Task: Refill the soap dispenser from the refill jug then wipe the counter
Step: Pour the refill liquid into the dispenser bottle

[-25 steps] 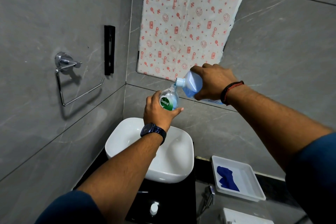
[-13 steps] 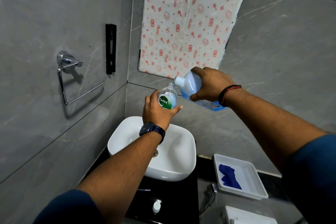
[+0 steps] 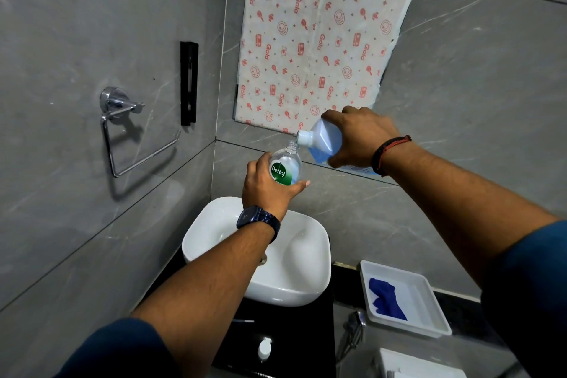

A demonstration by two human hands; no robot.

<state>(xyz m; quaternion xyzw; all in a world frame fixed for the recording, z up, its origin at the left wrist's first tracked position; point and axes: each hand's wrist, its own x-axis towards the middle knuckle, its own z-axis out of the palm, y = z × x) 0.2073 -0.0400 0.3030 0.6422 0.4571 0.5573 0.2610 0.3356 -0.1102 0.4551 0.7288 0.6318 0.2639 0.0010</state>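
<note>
Pump head [image 3: 264,348] is lying on the black desk [image 3: 302,341], nearest the camera; to its right a white tray [image 3: 418,301] is holding a blue cloth [image 3: 386,299]. Above the white sink [image 3: 306,258], the left hand [image 3: 267,190] is gripping the open soap dispenser [image 3: 285,167] with curled fingers [image 3: 302,183]. The right hand [image 3: 359,138] is clasping the tilted refill jug [image 3: 325,139], its spout just over the dispenser's mouth.

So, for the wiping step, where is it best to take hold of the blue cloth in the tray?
Probably from straight above, pinching the bunched middle of the blue cloth: it lies crumpled in the white tray, whose raised walls hinder a sideways approach.
</note>
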